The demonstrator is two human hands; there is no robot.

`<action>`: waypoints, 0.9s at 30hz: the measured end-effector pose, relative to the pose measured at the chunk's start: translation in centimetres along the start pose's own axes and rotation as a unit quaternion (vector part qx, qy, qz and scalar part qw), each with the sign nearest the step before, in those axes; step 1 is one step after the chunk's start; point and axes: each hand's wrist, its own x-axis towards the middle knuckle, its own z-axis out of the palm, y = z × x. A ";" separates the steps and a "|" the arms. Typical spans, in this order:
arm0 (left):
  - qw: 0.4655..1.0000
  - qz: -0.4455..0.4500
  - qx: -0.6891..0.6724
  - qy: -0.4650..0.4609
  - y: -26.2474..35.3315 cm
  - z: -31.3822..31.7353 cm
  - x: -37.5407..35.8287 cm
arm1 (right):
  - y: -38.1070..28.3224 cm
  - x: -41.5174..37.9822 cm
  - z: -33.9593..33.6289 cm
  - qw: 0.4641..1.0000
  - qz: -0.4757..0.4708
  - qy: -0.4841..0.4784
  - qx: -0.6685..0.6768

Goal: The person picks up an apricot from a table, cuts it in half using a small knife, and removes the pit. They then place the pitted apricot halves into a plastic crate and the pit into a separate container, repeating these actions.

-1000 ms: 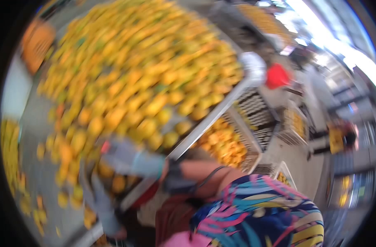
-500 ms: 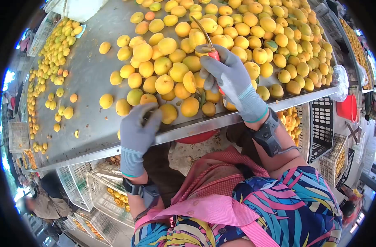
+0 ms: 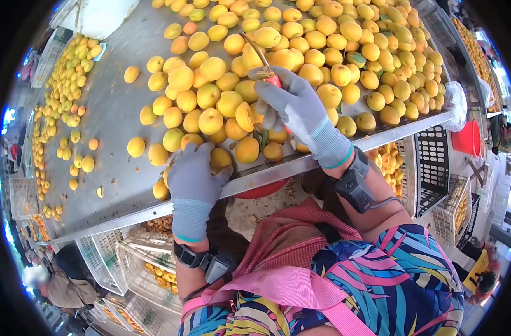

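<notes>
My right hand (image 3: 292,103), in a grey glove, grips a curved knife (image 3: 272,79) by its red handle, with the thin blade pointing up and away over the fruit. At the table's near edge, my left hand (image 3: 196,176), also gloved, has its thumb and fingers around an apricot (image 3: 220,160). Its fingertips are partly hidden. Between the hands lies a cut apricot (image 3: 245,116) with its flat face showing. Another whole apricot (image 3: 247,150) rests by a few green leaves. The apricot pile (image 3: 322,50) spreads behind both hands.
The metal table (image 3: 112,129) has a raised front rim. More fruit (image 3: 65,89) lies on its left side. Below stand plastic crates (image 3: 146,269), a black crate (image 3: 433,168) and a red bucket (image 3: 466,138). Another person (image 3: 70,283) is at lower left.
My left hand has moved right and closed around the apricot at the table edge. My right hand keeps the knife in much the same place. The whole view has shifted slightly.
</notes>
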 end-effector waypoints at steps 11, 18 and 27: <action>0.794 -0.044 -0.604 -0.043 -2.8 -0.2 0.6 | -0.2 -1.7 1.3 0.997 0.030 -0.054 0.055; 0.501 0.021 -0.865 -0.026 -0.7 1.7 1.6 | 2.0 -3.3 2.6 0.990 -0.089 -0.108 -0.031; 0.517 0.067 -0.853 0.024 0.9 2.2 2.4 | 1.3 -4.6 3.0 0.961 -0.115 -0.148 -0.205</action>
